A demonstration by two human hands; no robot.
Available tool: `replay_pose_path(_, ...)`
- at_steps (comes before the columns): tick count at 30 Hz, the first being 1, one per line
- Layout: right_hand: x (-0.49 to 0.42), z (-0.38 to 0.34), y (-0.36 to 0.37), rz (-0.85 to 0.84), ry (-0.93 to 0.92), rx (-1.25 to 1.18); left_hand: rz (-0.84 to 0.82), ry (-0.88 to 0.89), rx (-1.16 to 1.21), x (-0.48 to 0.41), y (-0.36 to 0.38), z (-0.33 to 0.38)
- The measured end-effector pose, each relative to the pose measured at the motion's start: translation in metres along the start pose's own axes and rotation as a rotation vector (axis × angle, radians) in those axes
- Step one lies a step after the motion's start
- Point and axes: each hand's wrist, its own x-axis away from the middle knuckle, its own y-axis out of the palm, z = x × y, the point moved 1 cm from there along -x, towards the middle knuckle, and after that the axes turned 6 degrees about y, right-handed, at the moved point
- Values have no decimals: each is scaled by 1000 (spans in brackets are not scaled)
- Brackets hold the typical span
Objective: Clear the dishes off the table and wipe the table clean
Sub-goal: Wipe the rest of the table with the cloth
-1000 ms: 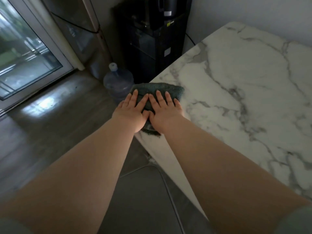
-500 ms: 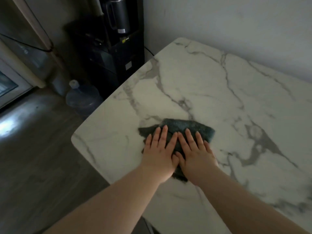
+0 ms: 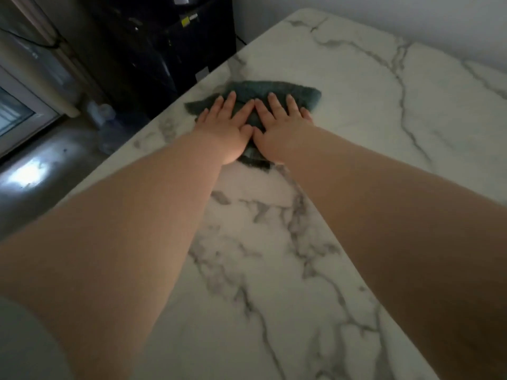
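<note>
Two hands, left hand [image 3: 223, 130] and right hand [image 3: 279, 130], press flat with straight, spread fingers [image 3: 229, 101] on a fuzzy dark-green cloth [image 3: 258, 90], which extends beyond the fingertips on the veined marble table [image 3: 356, 133].

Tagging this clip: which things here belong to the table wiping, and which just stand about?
In use: dark green cloth, white grey-veined marble table, left hand, right hand, both flat on the cloth.
Standing about: black water dispenser, clear water jug.
</note>
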Motion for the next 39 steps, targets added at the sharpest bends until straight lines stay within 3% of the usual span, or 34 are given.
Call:
replay_pose_path(10, 30, 15, 9, 5, -20, -53, -20, -13, -38, 20, 7, 23)
replay_pose_path(16, 133, 29, 26, -48, 32, -50, -74, 81, -32, 107, 29, 62)
replay_pose_path(29, 408, 41, 85, -101, 327, -81, -133, 471, 36, 320, 91, 148)
replay_pose_path(39, 508, 104, 109, -62, 464, -136, -213, 600, -1, 375, 113, 240)
